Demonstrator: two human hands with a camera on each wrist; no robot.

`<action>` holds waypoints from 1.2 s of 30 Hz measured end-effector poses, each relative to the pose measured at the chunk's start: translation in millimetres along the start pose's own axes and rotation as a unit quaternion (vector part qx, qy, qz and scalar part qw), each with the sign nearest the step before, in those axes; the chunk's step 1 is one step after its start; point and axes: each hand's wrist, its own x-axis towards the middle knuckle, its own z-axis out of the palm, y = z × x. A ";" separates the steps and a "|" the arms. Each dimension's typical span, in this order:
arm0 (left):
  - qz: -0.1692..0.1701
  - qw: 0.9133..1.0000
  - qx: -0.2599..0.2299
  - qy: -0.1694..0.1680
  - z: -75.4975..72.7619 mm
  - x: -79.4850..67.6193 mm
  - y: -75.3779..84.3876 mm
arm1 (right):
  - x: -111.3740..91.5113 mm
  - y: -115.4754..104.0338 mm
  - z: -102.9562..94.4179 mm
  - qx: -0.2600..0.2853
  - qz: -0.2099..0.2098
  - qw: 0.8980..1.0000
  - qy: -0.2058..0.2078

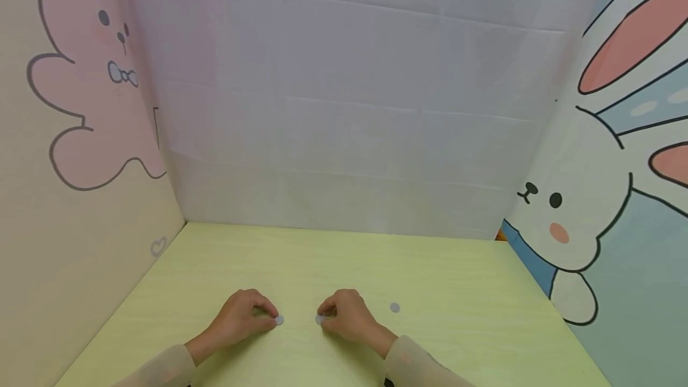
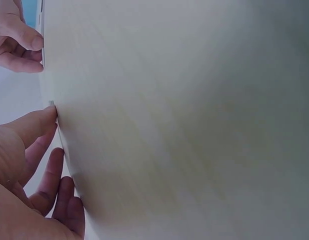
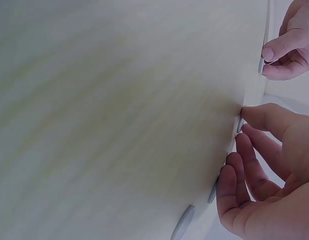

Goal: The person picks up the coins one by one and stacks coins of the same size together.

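My left hand (image 1: 240, 318) has thumb and forefinger at the edge of a small flat grey disc (image 1: 279, 320) on the tabletop, pinching it. Opposite it, the right hand (image 1: 348, 316) pinches a second grey disc (image 1: 319, 319), also against the table; this disc (image 3: 240, 124) appears edge-on in the right wrist view. A short gap separates the two hands. To the right of the right hand lies another grey disc (image 1: 395, 307), flat and untouched. The right wrist view also has a disc (image 3: 212, 193) close by the right hand's curled outer fingers.
The pale yellow-green table (image 1: 457, 279) has a white sheet (image 1: 349, 106) hanging behind it. Side panels stand at both edges, one with a pink cartoon animal (image 1: 97, 106), the other with a white cartoon rabbit (image 1: 586, 220).
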 end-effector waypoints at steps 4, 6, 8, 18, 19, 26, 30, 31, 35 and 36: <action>-0.008 1.000 -0.002 -0.001 -1.1 -0.3 2.0 | 0.7 -1.1 -0.3 0.004 0.002 1.000 -0.001; -0.012 1.000 -0.003 -0.001 -1.7 -0.6 3.0 | 1.1 -1.7 -0.3 0.005 0.002 1.000 -0.002; -0.012 1.000 -0.002 -0.001 -2.3 -0.8 3.7 | 1.5 -2.6 -0.3 0.006 0.001 1.000 -0.003; 0.001 1.000 0.008 -0.001 -6.0 -0.4 6.8 | 2.0 -5.0 0.7 0.006 -0.009 1.000 -0.003; 0.001 1.000 0.008 -0.001 -6.4 -0.4 7.4 | 1.9 -5.1 0.8 0.008 -0.009 1.000 -0.003; 0.000 1.000 0.009 -0.001 -9.2 -1.0 11.2 | 1.3 -6.4 -0.4 0.019 -0.010 1.000 0.000; 0.002 1.000 0.011 -0.002 -10.6 -1.1 12.4 | 0.4 -6.5 -0.8 0.022 -0.008 1.000 0.001; 0.002 1.000 0.011 -0.002 -11.0 -1.1 12.7 | 0.1 -6.3 -1.1 0.022 -0.009 1.000 0.002; 0.005 1.000 0.009 -0.004 -13.0 -1.3 14.2 | -2.6 -5.5 -2.5 0.020 -0.012 1.000 0.006; 0.005 1.000 0.009 -0.005 -13.6 -1.4 14.6 | -3.6 -5.4 -3.0 0.018 -0.012 1.000 0.007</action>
